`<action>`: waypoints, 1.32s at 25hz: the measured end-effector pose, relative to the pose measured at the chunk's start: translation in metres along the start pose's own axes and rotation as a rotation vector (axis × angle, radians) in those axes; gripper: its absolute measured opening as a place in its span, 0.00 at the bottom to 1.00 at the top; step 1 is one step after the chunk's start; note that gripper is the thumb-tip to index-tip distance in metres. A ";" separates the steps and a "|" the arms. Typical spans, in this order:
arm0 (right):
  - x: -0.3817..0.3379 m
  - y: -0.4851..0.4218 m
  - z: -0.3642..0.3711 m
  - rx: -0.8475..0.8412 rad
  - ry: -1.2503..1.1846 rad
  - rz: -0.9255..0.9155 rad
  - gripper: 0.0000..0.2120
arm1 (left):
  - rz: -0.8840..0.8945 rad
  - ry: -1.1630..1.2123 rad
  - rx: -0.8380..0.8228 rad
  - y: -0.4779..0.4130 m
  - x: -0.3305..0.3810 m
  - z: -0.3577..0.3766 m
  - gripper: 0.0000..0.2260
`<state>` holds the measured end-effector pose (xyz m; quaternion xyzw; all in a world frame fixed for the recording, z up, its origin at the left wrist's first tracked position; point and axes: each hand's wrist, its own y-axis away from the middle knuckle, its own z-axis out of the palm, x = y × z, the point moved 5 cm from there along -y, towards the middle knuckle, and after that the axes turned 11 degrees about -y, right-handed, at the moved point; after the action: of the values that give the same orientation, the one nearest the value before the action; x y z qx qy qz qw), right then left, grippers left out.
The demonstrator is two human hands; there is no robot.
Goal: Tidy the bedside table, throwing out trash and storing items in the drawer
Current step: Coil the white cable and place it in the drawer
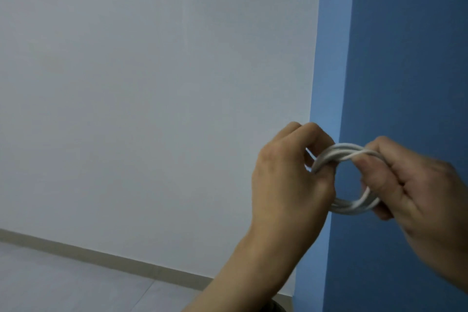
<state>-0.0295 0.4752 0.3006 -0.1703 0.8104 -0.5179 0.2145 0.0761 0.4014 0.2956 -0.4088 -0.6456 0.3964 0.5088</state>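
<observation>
From the head camera, a white cable [352, 206] is wound into a small round coil of several smooth, rubbery-looking strands that lie side by side and cross over one another near the top. The coil is held up in the air between both hands, in front of the corner where two walls meet, well above the floor. The left hand [286, 180] is closed around the coil's left side: its fingers curl over the top of the strands and its thumb presses them from below, so the loops are bunched together there. The right hand [425, 185], slightly blurred, is closed on the coil's right side, with the thumb lying against the inner edge of the ring and the fingers wrapped behind it. The middle of the ring is open between the two hands. Behind them stands a matte white wall [152, 83], flat and plain, and beside it a matte blue wall [405, 58] whose edge juts forward. A pale beige skirting board [101, 253] runs along the foot of the white wall, above a grey tiled floor [63, 281].
</observation>
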 end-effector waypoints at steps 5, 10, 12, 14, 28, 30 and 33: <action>0.002 0.004 -0.003 0.025 0.040 -0.016 0.17 | -0.096 0.183 -0.154 0.006 -0.001 0.000 0.06; -0.006 0.011 0.009 -0.031 0.071 -0.085 0.17 | -0.053 -0.002 0.024 0.008 -0.007 0.004 0.10; -0.006 0.009 0.008 -0.029 0.092 -0.095 0.17 | -0.072 0.012 0.012 0.009 -0.009 0.006 0.09; -0.003 0.006 0.002 -0.011 0.096 -0.087 0.15 | -0.098 0.142 -0.145 0.007 -0.010 0.007 0.05; 0.019 -0.002 0.003 -0.095 0.134 -0.085 0.18 | 0.123 -0.282 -0.294 0.008 -0.013 -0.004 0.15; 0.019 -0.002 0.005 -0.096 0.182 -0.124 0.21 | 0.094 -0.235 -0.316 0.005 -0.014 -0.004 0.14; 0.012 0.000 0.006 -0.060 0.332 -0.234 0.23 | -0.009 -0.087 -0.356 0.003 -0.016 -0.005 0.14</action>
<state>-0.0365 0.4650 0.2966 -0.1820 0.8244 -0.5358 0.0113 0.0835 0.3885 0.2881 -0.4720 -0.7287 0.2912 0.4018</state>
